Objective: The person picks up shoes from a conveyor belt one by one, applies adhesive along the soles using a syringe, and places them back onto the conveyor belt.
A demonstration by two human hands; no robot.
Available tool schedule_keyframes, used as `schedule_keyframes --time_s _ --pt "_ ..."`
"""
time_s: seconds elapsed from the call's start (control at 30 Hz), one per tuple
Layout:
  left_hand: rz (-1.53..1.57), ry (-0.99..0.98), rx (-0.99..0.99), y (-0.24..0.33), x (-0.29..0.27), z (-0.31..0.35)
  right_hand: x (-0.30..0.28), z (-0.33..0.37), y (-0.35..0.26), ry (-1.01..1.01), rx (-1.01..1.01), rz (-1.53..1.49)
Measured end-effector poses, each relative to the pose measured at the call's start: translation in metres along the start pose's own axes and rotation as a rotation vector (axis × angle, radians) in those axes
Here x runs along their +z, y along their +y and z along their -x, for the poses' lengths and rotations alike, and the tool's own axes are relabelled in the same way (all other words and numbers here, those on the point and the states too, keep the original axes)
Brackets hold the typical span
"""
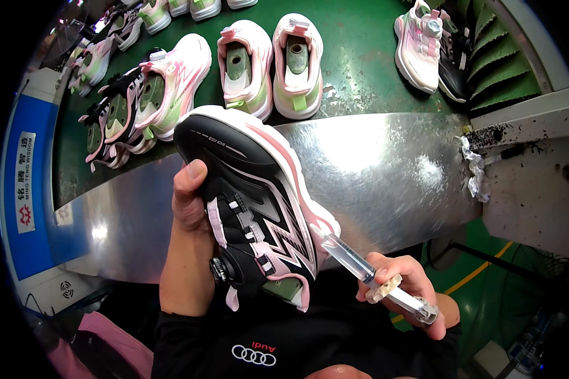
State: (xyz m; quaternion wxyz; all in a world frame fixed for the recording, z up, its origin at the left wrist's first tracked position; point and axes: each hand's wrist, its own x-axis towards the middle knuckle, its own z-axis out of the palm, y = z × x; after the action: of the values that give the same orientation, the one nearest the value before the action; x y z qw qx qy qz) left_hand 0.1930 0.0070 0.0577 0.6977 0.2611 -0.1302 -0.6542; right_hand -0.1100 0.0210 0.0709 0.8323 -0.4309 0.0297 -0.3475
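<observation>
My left hand grips a black sneaker with pink trim, a white and pink sole and a dial at the tongue. Its thumb shows beside the laces; the other fingers are hidden behind the shoe. The toe points up and away, and the side faces me. In my right hand is a clear plastic syringe, with fingers wrapped round its flange and thumb by the plunger end. The syringe's tip touches or nearly touches the sole's edge near the heel. Whitish, lumpy wrapping covers the flange.
Ahead lies a green table with a shiny metal front plate. Two white-pink sneakers stand beyond my shoe, with several more shoes at the left. At the right stand another pair, green flaps and crumpled white paper.
</observation>
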Motion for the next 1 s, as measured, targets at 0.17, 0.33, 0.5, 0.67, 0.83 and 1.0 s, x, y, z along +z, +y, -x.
schedule_keyframes --time_s 0.17,0.33,0.5,0.67,0.83,1.0 --pt "0.075 -0.046 -0.057 0.001 -0.005 -0.001 0.004 0.01 0.0 0.002 0.02 0.006" --pt "0.085 -0.018 -0.059 0.004 -0.005 -0.001 0.007 0.019 0.001 0.006 0.016 0.016" --pt "0.027 0.076 0.002 0.001 -0.008 -0.003 0.003 0.025 0.003 -0.015 -0.001 0.042" --pt "0.008 0.088 0.014 0.001 -0.009 -0.006 -0.004 0.034 0.008 -0.006 -0.022 0.008" --pt "-0.074 0.177 0.008 0.007 -0.014 -0.004 -0.011 0.04 0.013 0.004 -0.026 -0.035" --pt "-0.121 0.229 -0.026 0.013 -0.018 -0.003 -0.022 0.044 0.018 0.008 0.011 -0.082"
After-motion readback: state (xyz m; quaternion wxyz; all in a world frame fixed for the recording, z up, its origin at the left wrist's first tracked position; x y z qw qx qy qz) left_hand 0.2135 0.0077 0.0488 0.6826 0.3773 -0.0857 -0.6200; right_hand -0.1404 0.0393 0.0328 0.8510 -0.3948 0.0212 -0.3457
